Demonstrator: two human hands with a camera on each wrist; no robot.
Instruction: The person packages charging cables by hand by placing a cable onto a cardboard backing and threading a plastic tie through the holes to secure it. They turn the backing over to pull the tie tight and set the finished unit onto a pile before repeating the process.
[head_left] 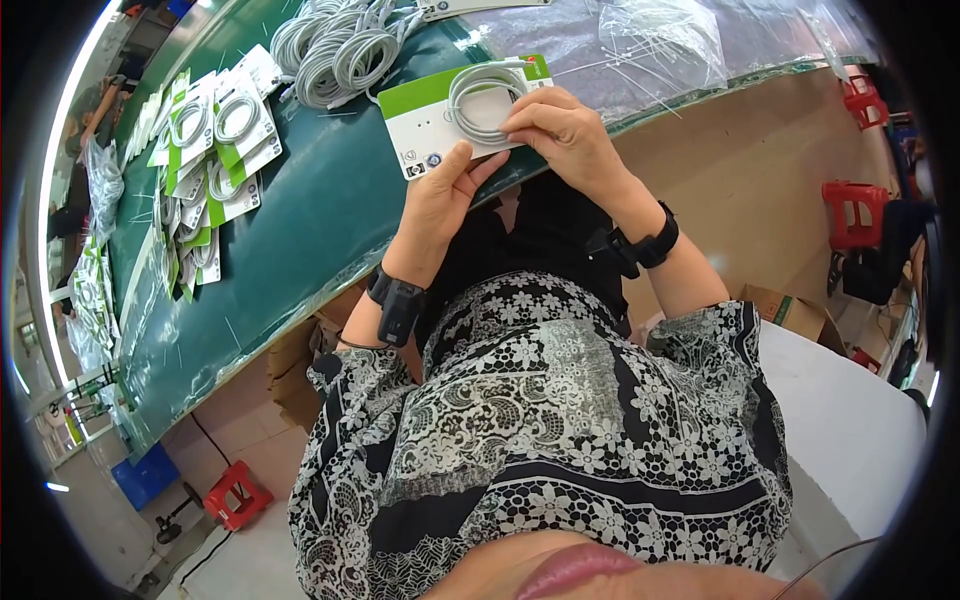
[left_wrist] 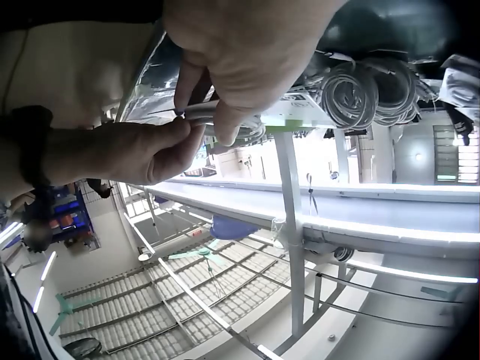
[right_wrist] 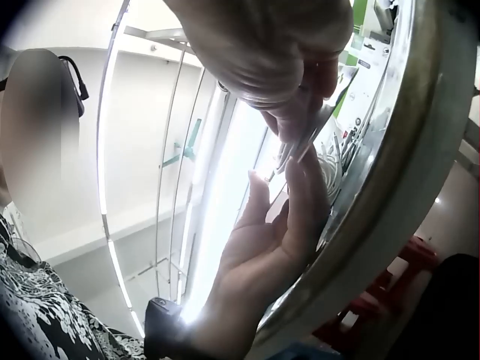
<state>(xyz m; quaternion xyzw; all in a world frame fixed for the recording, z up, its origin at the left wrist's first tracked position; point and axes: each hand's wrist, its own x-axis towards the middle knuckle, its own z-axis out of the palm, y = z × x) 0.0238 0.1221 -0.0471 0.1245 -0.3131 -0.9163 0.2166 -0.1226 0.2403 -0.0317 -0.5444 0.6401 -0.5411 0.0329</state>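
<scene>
A green and white card [head_left: 421, 115] with a coiled pale cable [head_left: 457, 108] on its face is held over the table edge in the head view. The left hand [head_left: 440, 200] grips the card's lower edge, thumb on the front and fingers behind. At the coil's right side, the right hand [head_left: 572, 140] pinches the cable between thumb and fingers. In the left wrist view the left hand [left_wrist: 251, 52] and the right hand [left_wrist: 154, 146] meet at the cable. The right wrist view shows both hands close together, with the card partly hidden.
On the green table [head_left: 290, 215], a pile of carded cables [head_left: 215, 150] lies at the left. Loose coiled cables [head_left: 335, 55] lie behind the card. Clear plastic and thin white ties [head_left: 640, 55] are at the back right. Red stools [head_left: 855, 215] stand beyond the table.
</scene>
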